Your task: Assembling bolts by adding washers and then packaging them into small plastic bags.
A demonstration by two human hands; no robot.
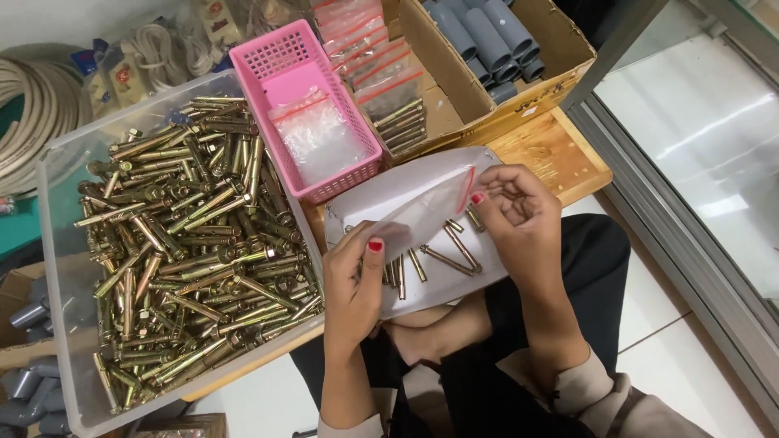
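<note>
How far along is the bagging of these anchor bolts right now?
Done: several filled zip bags lie stacked between the pink basket and the cardboard box. In hand: the left hand and right hand hold a clear zip bag over a few loose bolts on a white tray. Left: the clear bin remains heaped with bolts, and empty bags wait in the basket.

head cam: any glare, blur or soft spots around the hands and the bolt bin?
Head view: even indoor light, soft shadows; glare streaks on the glass panel; bright glints on the brass anchor bolts; the clear bag between left hand and right hand looks smeared, slightly motion-blurred; frame edges mildly soft.
</note>
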